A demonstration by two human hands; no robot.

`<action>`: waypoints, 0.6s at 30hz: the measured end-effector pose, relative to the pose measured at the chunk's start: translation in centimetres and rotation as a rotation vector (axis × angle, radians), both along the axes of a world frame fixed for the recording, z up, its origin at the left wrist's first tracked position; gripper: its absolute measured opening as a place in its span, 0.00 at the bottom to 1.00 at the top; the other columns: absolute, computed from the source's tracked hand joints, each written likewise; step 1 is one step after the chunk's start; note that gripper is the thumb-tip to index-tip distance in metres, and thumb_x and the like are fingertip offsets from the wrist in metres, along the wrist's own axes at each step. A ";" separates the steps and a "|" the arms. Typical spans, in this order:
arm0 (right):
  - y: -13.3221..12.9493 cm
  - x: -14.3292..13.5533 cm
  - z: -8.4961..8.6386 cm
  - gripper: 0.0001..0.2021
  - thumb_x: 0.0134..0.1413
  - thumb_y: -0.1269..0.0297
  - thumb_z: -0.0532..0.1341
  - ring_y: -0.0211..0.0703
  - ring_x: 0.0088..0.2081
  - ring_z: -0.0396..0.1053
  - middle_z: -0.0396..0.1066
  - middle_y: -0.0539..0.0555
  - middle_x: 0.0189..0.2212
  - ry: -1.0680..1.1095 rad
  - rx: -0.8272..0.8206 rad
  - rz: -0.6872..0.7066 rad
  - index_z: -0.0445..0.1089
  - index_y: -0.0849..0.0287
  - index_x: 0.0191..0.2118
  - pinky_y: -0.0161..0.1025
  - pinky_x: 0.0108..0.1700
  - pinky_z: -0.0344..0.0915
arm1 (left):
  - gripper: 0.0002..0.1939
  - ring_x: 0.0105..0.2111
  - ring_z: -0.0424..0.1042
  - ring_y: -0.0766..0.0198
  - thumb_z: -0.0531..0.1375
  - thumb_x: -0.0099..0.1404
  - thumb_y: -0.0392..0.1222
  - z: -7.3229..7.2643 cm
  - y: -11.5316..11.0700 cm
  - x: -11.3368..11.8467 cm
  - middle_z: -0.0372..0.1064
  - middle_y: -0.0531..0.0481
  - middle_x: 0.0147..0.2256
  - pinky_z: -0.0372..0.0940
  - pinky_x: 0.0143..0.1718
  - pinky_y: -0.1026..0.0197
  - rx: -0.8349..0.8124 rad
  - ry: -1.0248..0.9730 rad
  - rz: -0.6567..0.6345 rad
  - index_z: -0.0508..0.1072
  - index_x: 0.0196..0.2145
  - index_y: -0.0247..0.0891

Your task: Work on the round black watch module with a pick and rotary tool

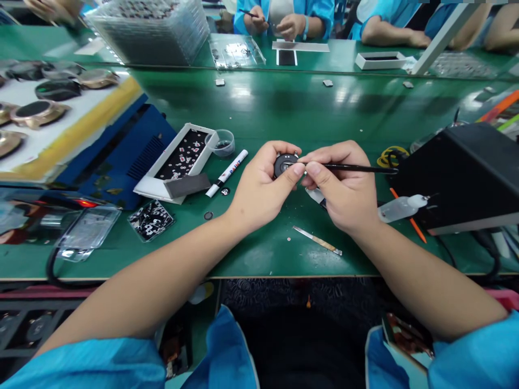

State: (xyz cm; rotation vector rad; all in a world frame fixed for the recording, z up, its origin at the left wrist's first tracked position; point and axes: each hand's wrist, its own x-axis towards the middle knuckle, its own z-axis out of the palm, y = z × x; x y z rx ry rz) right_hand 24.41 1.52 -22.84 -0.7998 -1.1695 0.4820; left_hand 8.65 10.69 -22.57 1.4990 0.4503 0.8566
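Note:
My left hand (263,186) grips a round dark watch part (283,163) between thumb and fingers above the green table. Beside it, my right hand (344,183) pinches a thin black tool (357,168), whose tip reaches the edge of the round part. A pale object (314,198) shows partly below the right fingers; what it is cannot be made out. On the table under the hands lies a flat metal blade (318,240). Left of the hands are a white paint marker (227,173) and a small round piece (225,191).
A white box of small parts (182,154), a clear cup (224,143) and a tray of black pieces (151,220) stand left. A black device (474,173) and a bottle (401,208) are right. People sit across the green table (259,102).

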 end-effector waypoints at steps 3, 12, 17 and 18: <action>0.1 0.0 -0.1 0.04 0.74 0.67 0.78 0.29 0.35 0.84 0.88 0.46 0.43 -0.001 -0.008 -0.014 0.85 0.50 0.47 0.25 0.38 0.81 | 0.40 0.45 0.74 0.62 0.81 0.65 0.74 -0.2 0.0 0.1 0.76 0.45 0.50 0.71 0.37 0.62 0.008 -0.012 0.037 0.76 0.57 0.43; 0.5 0.5 -0.5 0.06 0.73 0.62 0.80 0.30 0.35 0.84 0.88 0.46 0.42 -0.020 -0.033 -0.024 0.84 0.51 0.45 0.25 0.36 0.80 | 0.39 0.36 0.74 0.66 0.81 0.64 0.74 -0.3 0.3 0.4 0.77 0.49 0.46 0.71 0.36 0.61 -0.010 0.025 0.058 0.77 0.54 0.42; 0.7 0.7 -0.6 0.07 0.72 0.59 0.81 0.30 0.35 0.83 0.87 0.46 0.42 -0.040 -0.040 -0.039 0.84 0.51 0.45 0.27 0.37 0.80 | 0.37 0.37 0.76 0.66 0.81 0.67 0.68 -0.9 0.6 0.7 0.76 0.50 0.43 0.72 0.37 0.61 -0.019 -0.007 0.022 0.74 0.58 0.41; 0.7 0.8 -0.6 0.10 0.72 0.56 0.81 0.31 0.35 0.83 0.86 0.46 0.41 -0.046 -0.047 -0.037 0.84 0.51 0.45 0.28 0.37 0.80 | 0.35 0.37 0.77 0.66 0.80 0.69 0.67 -1.0 0.7 0.7 0.76 0.50 0.43 0.72 0.37 0.61 -0.008 -0.012 0.018 0.74 0.58 0.42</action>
